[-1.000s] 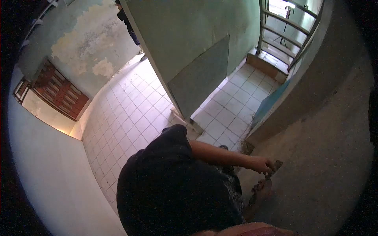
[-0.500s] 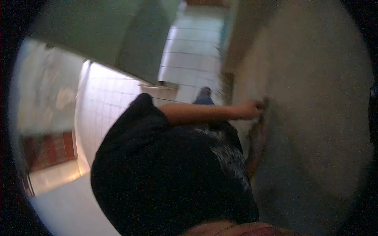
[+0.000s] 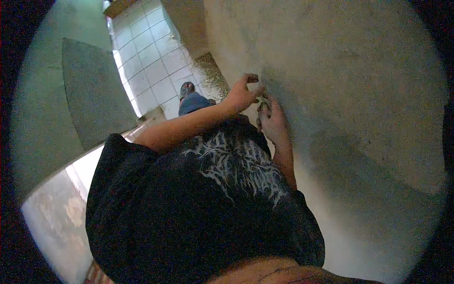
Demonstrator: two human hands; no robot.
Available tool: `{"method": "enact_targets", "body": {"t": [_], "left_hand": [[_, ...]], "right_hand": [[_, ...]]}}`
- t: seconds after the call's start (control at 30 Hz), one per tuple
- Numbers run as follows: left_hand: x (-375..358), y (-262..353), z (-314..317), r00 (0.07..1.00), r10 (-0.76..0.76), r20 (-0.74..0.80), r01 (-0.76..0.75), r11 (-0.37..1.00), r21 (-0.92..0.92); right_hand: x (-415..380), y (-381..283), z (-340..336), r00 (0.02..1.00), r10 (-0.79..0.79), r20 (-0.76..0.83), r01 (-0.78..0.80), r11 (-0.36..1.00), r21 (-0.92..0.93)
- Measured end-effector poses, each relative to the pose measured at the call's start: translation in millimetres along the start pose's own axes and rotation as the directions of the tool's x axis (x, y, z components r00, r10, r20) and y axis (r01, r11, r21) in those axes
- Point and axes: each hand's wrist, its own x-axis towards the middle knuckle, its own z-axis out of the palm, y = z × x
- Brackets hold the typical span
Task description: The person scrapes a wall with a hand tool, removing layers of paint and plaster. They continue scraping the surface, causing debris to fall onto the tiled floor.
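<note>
My left hand (image 3: 242, 93) reaches across in front of my body, its fingers bent and spread apart, with dark smudges on the fingertips. I see nothing clearly held in it. Just beside it, my right hand (image 3: 273, 122) is curled, with dark marks on its fingers too. Something small and greyish shows at its fingertips, too blurred to name. Both hands are close together near the plain beige wall (image 3: 331, 57). Below them is my black T-shirt (image 3: 189, 208) with a pale jagged print.
White floor tiles (image 3: 151, 61) run along the wall, with a speckled brown patch (image 3: 211, 75) at its foot. My sandalled foot (image 3: 187, 89) stands on the tiles. On the left is a green surface (image 3: 38, 109) with a grey panel (image 3: 94, 90).
The view has turned and become sharper. My left hand, bunched before, now has its fingers apart. My right hand shows more plainly beside it, and both appear further left in view.
</note>
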Motion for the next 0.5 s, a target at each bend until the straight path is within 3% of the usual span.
{"method": "enact_targets", "body": {"t": [0.07, 0.1, 0.17, 0.2, 0.27, 0.3, 0.37, 0.43, 0.5], "left_hand": [[5.8, -3.3, -9.8, 0.99, 0.135, -0.039, -0.139, 0.976, -0.167], [7.5, 1.6, -18.9, 0.99, 0.135, 0.045, -0.133, 0.991, -0.033], [9.2, -7.4, -13.7, 0.98, 0.196, 0.041, -0.195, 0.981, -0.016], [12.8, -12.9, -9.0, 0.965, 0.26, 0.025, -0.261, 0.965, 0.023], [22.2, -29.0, -3.8, 0.95, 0.311, 0.001, -0.311, 0.949, 0.059], [24.6, -36.6, -2.1, 0.932, 0.361, -0.014, -0.357, 0.927, 0.116], [25.1, -42.5, 1.9, 0.942, 0.336, 0.011, -0.335, 0.934, 0.124], [23.9, -37.2, 1.8, 0.949, 0.314, 0.031, -0.315, 0.94, 0.133], [27.3, -29.3, -4.2, 0.977, 0.202, 0.07, -0.213, 0.937, 0.277]], "right_hand": [[4.4, 12.3, 27.4, 0.973, 0.232, -0.004, -0.23, 0.969, 0.088], [11.2, 0.3, 27.2, 0.969, 0.246, -0.002, -0.245, 0.967, 0.074], [28.0, -29.8, 19.8, 0.835, 0.527, 0.157, -0.55, 0.813, 0.194], [28.1, -24.3, 24.9, 0.835, 0.528, 0.157, -0.549, 0.817, 0.177], [20.9, -7.1, 42.3, 0.892, 0.449, -0.047, -0.441, 0.889, 0.123], [18.6, 5.8, 47.6, 0.89, 0.453, -0.049, -0.445, 0.888, 0.113], [19.2, 32.8, 48.4, 0.881, 0.457, 0.124, -0.463, 0.886, 0.018], [26.4, 24.2, 46.0, 0.887, 0.449, 0.109, -0.456, 0.889, 0.045], [31.3, 10.9, 49.1, 0.897, 0.432, 0.098, -0.439, 0.895, 0.082]]}}
